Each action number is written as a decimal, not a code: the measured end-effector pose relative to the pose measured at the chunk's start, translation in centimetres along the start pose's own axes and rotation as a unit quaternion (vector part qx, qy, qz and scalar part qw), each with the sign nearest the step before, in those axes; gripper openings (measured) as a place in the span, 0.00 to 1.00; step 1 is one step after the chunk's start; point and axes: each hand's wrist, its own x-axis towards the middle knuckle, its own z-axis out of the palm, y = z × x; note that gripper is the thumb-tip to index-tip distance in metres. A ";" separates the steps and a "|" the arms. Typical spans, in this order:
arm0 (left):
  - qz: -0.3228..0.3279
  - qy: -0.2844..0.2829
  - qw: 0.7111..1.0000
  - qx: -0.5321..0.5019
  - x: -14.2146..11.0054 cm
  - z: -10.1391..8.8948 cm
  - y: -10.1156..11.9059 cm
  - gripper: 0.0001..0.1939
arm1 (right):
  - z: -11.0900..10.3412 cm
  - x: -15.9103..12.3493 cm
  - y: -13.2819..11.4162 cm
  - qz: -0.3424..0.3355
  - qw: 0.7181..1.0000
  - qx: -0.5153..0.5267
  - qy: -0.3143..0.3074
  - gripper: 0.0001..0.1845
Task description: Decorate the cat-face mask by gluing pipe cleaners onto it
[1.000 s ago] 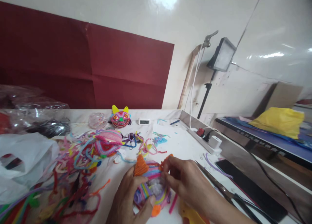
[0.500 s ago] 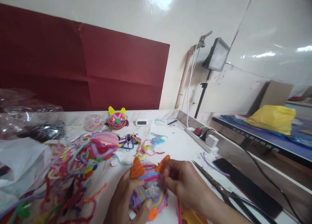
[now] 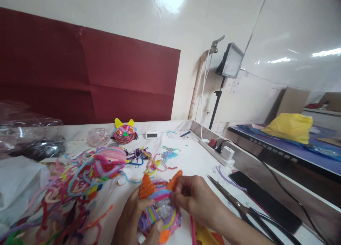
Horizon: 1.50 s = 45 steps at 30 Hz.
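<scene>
A round pipe-cleaner animal mask (image 3: pixel 162 192) in rainbow stripes, with a clear plastic-looking middle, lies between my hands at the bottom centre. My left hand (image 3: pixel 135 216) grips its left side, thumb across the front. At the upper right, the fingertips of my right hand (image 3: pixel 190 195) pinch at the base of an orange pointed ear (image 3: pixel 174 179). The other orange ear (image 3: pixel 146 186) stands up on the left. What exactly lies under the right fingertips is hidden.
Loose pipe cleaners (image 3: pixel 66 202) and a pink striped piece (image 3: pixel 110 159) cover the left. A yellow-eared mask (image 3: pixel 125 132) and small digital clock (image 3: pixel 151 135) stand behind. Scissors (image 3: pixel 234 202), a black phone (image 3: pixel 263 199) and a power strip (image 3: pixel 218 152) lie on the right.
The whole view has shifted slightly, with the scene sliding left. Both hands keep their hold on the mask, and the right fingers stay at the right ear.
</scene>
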 end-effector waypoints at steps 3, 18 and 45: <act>-0.003 -0.006 1.000 0.005 -0.1 -0.1 -0.1 0.09 | -0.2 0.0 0.3 0.001 1.000 0.014 -0.003 0.05; -0.018 -0.013 1.000 -0.003 -0.4 0.5 -0.1 0.11 | 0.1 0.2 2.2 0.004 0.996 0.089 -0.003 0.03; -0.027 -0.020 0.999 0.001 -1.0 0.8 -0.5 0.09 | 0.1 0.6 3.1 0.010 0.989 0.149 -0.016 0.02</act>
